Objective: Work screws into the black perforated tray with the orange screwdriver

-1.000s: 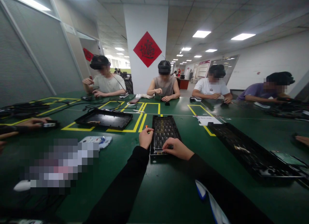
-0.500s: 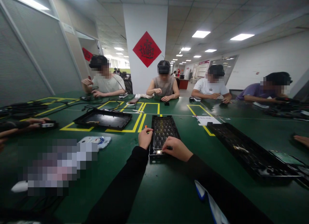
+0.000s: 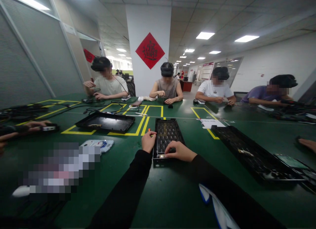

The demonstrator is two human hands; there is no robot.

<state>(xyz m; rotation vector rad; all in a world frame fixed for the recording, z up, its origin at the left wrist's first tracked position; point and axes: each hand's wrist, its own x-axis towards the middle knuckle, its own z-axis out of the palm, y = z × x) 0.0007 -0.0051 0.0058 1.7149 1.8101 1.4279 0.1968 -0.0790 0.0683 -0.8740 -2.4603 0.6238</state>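
A long black tray-like case [image 3: 169,130], with rows of small pale marks inside, lies lengthwise in front of me. My left hand [image 3: 148,142] is closed at its left edge, and a small orange-tipped thing [image 3: 149,130] sticks up from behind the fingers; most of it is hidden. Inside the near end of the case is a small bright metallic piece [image 3: 162,156]. My right hand [image 3: 180,151] reaches over the case's right edge with thumb and fingers pinched beside that piece. A small dark thing [image 3: 172,150] shows within the right hand; its kind is unclear.
Another black case [image 3: 256,156] lies at right, and an upturned black lid-like tray [image 3: 106,122] at left. A phone-like item [image 3: 106,145] and blurred-out things are on the left. White paper [image 3: 213,123] lies beyond. Several co-workers sit across the green table [image 3: 170,196].
My right hand has shifted slightly and its fingers have changed angle over the metallic piece, which shows a little less. My left hand stays put.
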